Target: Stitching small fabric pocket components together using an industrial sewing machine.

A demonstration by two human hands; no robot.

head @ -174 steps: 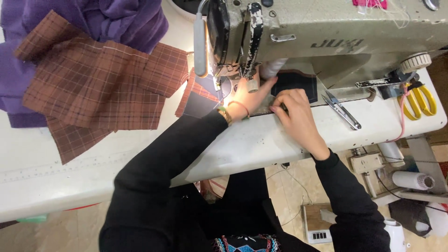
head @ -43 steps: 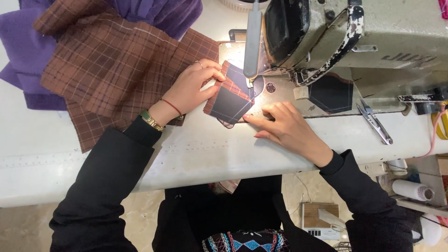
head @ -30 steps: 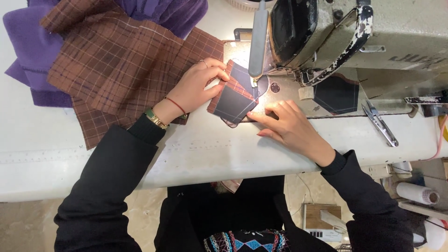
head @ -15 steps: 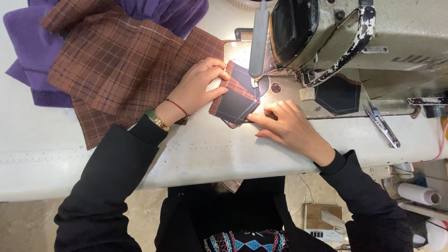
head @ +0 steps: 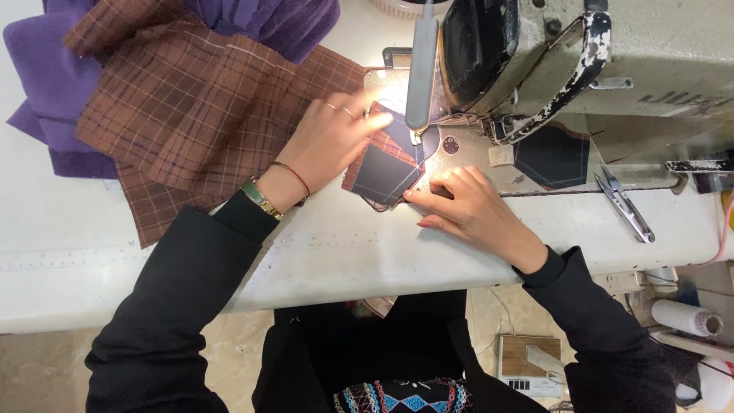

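**Desk:** Head view, looking straight down. What is in hand?

**Photographer:** A small dark fabric piece (head: 386,164) with a plaid strip along its edge lies flat on the white sewing table (head: 382,245), its far corner under the presser foot of an industrial sewing machine (head: 581,69). Both hands rest on it.

**Desk:** How do the hands sit?

**Photographer:** The left hand (head: 325,145) lies palm down on the piece's left side, fingers stretched flat toward the needle area, pressing rather than clasping. The right hand (head: 474,210) is at the near right edge, fingers curled, fingertips pinning that edge to the table. Neither hand is wrapped around anything.

**Desk:** Any details on the person?

**Photographer:** Black sleeves; a gold watch (head: 260,199) and a thin red bracelet (head: 294,174) on the left wrist, rings on two fingers.

**Desk:** And around them?

**Photographer:** A heap of brown plaid fabric (head: 191,115) spreads to the left, just beside the left hand, lying over purple cloth (head: 46,99). To the right, a second dark patch (head: 552,157) sits on the machine bed, well apart from the right hand, and thread snips (head: 623,203) lie beyond it on the table.
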